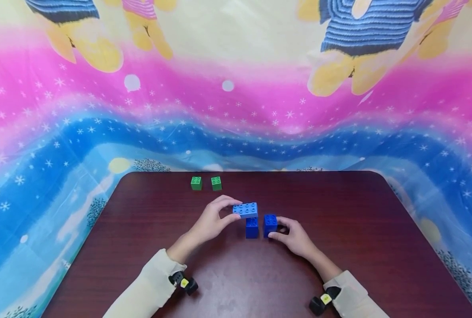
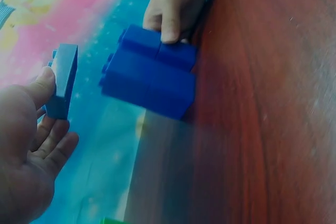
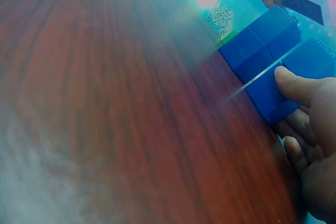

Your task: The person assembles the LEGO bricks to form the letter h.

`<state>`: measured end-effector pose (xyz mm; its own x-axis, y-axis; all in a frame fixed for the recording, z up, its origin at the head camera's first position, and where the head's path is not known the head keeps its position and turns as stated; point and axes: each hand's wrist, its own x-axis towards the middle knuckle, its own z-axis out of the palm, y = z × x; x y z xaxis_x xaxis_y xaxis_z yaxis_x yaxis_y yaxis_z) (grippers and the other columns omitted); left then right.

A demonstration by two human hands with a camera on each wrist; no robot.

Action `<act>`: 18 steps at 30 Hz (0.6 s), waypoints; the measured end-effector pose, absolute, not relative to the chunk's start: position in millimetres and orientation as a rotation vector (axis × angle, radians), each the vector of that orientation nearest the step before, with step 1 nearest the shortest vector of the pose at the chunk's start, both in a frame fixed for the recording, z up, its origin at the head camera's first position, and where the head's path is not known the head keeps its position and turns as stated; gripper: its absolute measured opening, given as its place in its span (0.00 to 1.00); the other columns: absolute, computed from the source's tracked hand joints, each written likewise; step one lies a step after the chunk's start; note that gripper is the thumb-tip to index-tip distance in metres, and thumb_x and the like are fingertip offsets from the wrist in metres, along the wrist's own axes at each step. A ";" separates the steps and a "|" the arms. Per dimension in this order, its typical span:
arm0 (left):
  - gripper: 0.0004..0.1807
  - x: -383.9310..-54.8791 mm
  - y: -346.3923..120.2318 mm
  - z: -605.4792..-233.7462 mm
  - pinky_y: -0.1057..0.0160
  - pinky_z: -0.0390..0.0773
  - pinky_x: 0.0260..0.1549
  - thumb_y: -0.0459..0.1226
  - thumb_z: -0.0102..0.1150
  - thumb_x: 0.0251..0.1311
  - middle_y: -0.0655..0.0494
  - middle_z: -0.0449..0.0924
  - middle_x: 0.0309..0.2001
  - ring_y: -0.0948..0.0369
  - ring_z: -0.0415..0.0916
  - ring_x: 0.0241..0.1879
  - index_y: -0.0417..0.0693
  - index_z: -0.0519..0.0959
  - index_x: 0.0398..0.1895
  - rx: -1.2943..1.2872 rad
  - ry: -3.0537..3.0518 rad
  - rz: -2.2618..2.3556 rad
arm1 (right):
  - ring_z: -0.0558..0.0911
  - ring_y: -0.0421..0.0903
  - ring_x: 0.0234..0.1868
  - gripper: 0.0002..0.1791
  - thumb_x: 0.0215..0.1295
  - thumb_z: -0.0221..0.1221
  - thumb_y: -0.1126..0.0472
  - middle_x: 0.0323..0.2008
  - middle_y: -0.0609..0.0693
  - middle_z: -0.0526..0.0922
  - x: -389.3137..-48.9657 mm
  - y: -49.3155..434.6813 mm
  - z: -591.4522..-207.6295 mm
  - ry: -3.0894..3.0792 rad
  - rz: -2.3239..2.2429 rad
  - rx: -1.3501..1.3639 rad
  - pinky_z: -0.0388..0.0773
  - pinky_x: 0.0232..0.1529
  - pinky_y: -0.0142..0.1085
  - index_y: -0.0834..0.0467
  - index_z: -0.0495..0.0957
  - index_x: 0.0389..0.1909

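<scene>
My left hand [image 1: 211,221] pinches a light blue brick [image 1: 245,210] by its left end, studs up. In the left wrist view this light blue brick [image 2: 64,81] is apart from the dark blue stacks. Two dark blue stacks, each of two bricks, stand upright side by side with a narrow gap: a left stack [image 1: 252,229] and a right stack [image 1: 270,225]. My right hand [image 1: 297,238] grips the right stack, with the thumb on its near side, low on the lower brick [image 3: 270,95]. The light blue brick hides part of the left stack's top in the head view.
Two small green bricks, a left one [image 1: 196,183] and a right one [image 1: 216,183], sit near the far edge of the dark wooden table [image 1: 319,194]. Behind the table hangs a patterned cloth [image 1: 236,110].
</scene>
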<state>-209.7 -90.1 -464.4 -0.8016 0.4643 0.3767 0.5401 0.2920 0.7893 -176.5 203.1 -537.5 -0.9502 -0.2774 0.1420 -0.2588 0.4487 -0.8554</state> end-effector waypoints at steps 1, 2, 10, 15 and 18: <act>0.19 -208.6 -87.7 -465.0 0.50 0.83 0.46 0.34 0.70 0.62 0.52 0.81 0.52 0.58 0.79 0.46 0.40 0.83 0.56 -0.966 -2.461 -1.556 | 0.85 0.43 0.44 0.22 0.64 0.70 0.60 0.48 0.51 0.86 -176.4 203.1 -537.1 2.657 -1.563 -0.487 0.82 0.46 0.35 0.60 0.80 0.59; 0.19 -207.4 -85.3 -465.7 0.52 0.83 0.46 0.34 0.70 0.62 0.53 0.81 0.52 0.59 0.79 0.46 0.40 0.83 0.56 -0.971 -2.459 -1.553 | 0.85 0.43 0.44 0.22 0.64 0.70 0.60 0.48 0.50 0.86 -176.2 202.9 -536.5 2.657 -1.562 -0.481 0.82 0.46 0.35 0.60 0.80 0.59; 0.18 -200.1 -69.9 -474.6 0.44 0.83 0.46 0.36 0.70 0.63 0.54 0.80 0.51 0.58 0.78 0.47 0.44 0.83 0.56 -0.988 -2.435 -1.584 | 0.84 0.42 0.44 0.23 0.64 0.70 0.58 0.49 0.49 0.86 -176.2 202.0 -535.8 2.662 -1.550 -0.474 0.82 0.48 0.35 0.59 0.80 0.59; 0.18 -198.5 -64.2 -478.9 0.46 0.83 0.47 0.36 0.70 0.63 0.53 0.80 0.51 0.57 0.78 0.48 0.44 0.83 0.56 -0.979 -2.450 -1.607 | 0.84 0.43 0.45 0.23 0.64 0.70 0.59 0.48 0.50 0.86 -177.1 202.3 -536.2 2.654 -1.565 -0.489 0.82 0.48 0.35 0.60 0.80 0.59; 0.19 -199.2 -62.3 -481.2 0.47 0.83 0.46 0.36 0.70 0.63 0.52 0.80 0.51 0.57 0.79 0.47 0.43 0.83 0.56 -0.981 -2.460 -1.599 | 0.85 0.43 0.45 0.23 0.64 0.70 0.60 0.49 0.51 0.86 -177.6 201.9 -535.5 2.647 -1.578 -0.487 0.82 0.47 0.35 0.61 0.80 0.58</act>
